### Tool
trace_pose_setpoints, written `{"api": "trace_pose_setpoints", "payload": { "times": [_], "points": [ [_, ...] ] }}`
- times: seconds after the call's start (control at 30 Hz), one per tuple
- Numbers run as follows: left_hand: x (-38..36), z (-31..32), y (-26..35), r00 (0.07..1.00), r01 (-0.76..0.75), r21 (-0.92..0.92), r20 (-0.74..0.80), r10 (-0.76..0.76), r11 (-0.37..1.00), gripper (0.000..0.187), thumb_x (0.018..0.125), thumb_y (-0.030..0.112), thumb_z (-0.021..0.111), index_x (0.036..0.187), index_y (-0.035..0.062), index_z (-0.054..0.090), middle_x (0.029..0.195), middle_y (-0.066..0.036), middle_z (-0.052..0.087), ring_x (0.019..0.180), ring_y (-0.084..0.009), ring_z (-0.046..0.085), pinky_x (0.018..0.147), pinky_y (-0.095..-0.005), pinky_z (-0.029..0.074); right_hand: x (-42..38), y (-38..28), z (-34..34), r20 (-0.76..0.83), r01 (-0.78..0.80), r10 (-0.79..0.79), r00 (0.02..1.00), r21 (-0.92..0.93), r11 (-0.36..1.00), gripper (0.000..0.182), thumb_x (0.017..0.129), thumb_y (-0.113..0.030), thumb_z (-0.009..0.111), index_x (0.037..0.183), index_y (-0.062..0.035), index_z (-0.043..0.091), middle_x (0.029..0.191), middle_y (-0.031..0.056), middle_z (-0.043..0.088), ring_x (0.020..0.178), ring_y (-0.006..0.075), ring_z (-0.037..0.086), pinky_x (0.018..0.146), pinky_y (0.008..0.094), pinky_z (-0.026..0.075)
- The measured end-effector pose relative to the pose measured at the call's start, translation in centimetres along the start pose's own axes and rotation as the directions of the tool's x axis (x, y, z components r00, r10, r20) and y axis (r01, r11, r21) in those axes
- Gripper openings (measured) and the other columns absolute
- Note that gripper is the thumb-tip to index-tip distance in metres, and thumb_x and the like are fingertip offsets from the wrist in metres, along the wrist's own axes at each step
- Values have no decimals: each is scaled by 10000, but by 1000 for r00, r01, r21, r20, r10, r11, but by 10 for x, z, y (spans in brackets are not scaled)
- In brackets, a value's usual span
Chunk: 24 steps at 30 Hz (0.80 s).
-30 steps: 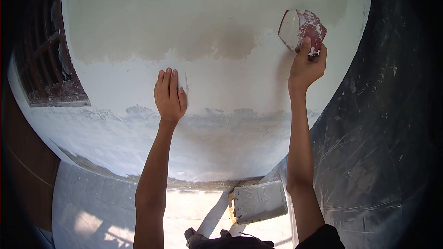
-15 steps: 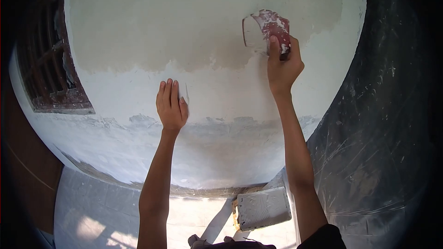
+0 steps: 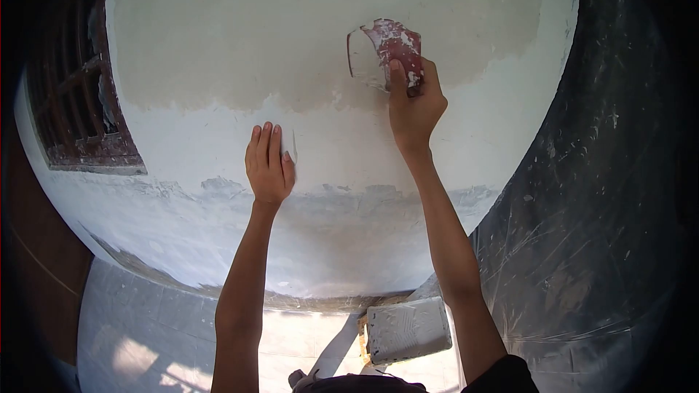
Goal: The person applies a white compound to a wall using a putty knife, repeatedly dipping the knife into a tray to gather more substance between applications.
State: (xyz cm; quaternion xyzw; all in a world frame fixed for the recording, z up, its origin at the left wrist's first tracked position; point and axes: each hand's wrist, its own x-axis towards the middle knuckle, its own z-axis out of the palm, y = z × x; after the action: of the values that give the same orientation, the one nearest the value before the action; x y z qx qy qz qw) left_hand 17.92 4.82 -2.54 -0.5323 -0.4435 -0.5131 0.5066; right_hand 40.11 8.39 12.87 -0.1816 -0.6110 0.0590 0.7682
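Observation:
My right hand [image 3: 416, 113] grips a reddish-brown putty scraper [image 3: 403, 49], thumb on its near face. White putty is smeared over the scraper, and its wide, putty-covered blade points left against the wall. Around it lies a damp greyish-beige patch on the wall [image 3: 218, 44]. Lower down and to the left, my left hand [image 3: 268, 164] rests flat on the white part of the wall, fingers stretched upward and close together. A thin pale edge shows beside its thumb.
A barred window with a dark frame [image 3: 87, 116] is at the left. Below, a tray of white putty [image 3: 409, 331] stands by the wall's foot. Dark plastic sheeting [image 3: 575, 247] hangs at the right, and grey sheeting [image 3: 145, 313] covers the lower left.
My right hand has slid the scraper left across the damp patch. My left hand stays at the same place on the wall. The view has shifted slightly.

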Motion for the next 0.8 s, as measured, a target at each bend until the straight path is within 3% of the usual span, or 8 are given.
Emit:
{"api": "trace_pose_setpoints", "payload": {
  "times": [0.17, 0.3, 0.4, 0.5, 0.6, 0.63, 0.73, 0.8],
  "points": [
    [-2, -2, 1, 999, 28, 13, 38, -28, 1000, 445, 924, 143, 429, 1325, -14, 541, 1391, -161, 505, 1328, -358, 431, 1052, -451, 386, 16, 8, -52, -388, -155, 132, 912, -30, 987, 254, 924, -194, 671, 998, 37, 593, 750, 59, 667, 516, 53, 508, 476, 221, 403],
    [0, -1, 1, 999, 24, -11, 25, -24, 1000, 443, 919, 137, 437, 1324, -10, 542, 1400, -155, 497, 1332, -355, 426, 1054, -450, 384, 2, -14, -55, -167, -162, 225, 960, 324, 932, 251, 940, -208, 665, 1003, 11, 558, 734, 22, 617, 537, 30, 481, 480, 200, 382],
    [0, -1, -1, 999, 10, -31, 40, -9, 999, 445, 930, 139, 424, 1328, -35, 522, 1396, -185, 487, 1327, -382, 422, 1060, -469, 373, -24, -6, -34, 163, -241, 209, 964, 211, 947, 230, 928, -195, 683, 1002, 1, 589, 763, 3, 640, 560, 24, 467, 495, 192, 358],
    [-2, -2, -1, 999, -4, -55, 52, 7, 998, 446, 945, 142, 408, 1333, -56, 503, 1393, -212, 476, 1324, -408, 417, 1065, -488, 361, -31, 3, -29, 173, -82, 97, 980, -93, 992, 231, 918, -205, 689, 1007, -6, 611, 704, 34, 651, 510, 35, 450, 469, 215, 354],
    [0, -2, -1, 999, -4, -63, 47, 7, 998, 442, 947, 137, 406, 1335, -51, 503, 1391, -208, 477, 1323, -407, 419, 1061, -488, 365, -20, 27, -50, -133, -58, 41, 990, -130, 990, 234, 931, -206, 661, 1008, 12, 623, 686, 43, 652, 495, 59, 466, 478, 230, 391],
    [-1, -2, 0, 998, 6, -62, 55, -2, 998, 440, 948, 135, 404, 1336, -49, 502, 1390, -206, 478, 1322, -407, 420, 1059, -488, 366, -17, 21, -61, -234, -168, 116, 965, -216, 962, 251, 939, -219, 653, 1016, 17, 621, 730, 53, 667, 522, 56, 482, 480, 236, 401],
    [0, -2, 2, 999, 20, -42, 33, -19, 999, 420, 922, 121, 446, 1305, -16, 555, 1389, -153, 504, 1319, -352, 439, 1036, -453, 403, -16, 8, -66, -421, -215, 163, 892, -77, 974, 261, 952, -238, 642, 1020, 10, 600, 753, 38, 648, 542, 46, 478, 479, 228, 393],
    [1, -1, 2, 999, 22, -46, 38, -20, 999, 418, 925, 121, 445, 1306, -14, 554, 1389, -152, 504, 1317, -351, 440, 1033, -453, 404, -22, -8, -57, -238, -315, 364, 901, 222, 923, 272, 949, -285, 654, 1000, -31, 572, 730, -8, 560, 589, 61, 510, 497, 211, 383]
  ]
}}
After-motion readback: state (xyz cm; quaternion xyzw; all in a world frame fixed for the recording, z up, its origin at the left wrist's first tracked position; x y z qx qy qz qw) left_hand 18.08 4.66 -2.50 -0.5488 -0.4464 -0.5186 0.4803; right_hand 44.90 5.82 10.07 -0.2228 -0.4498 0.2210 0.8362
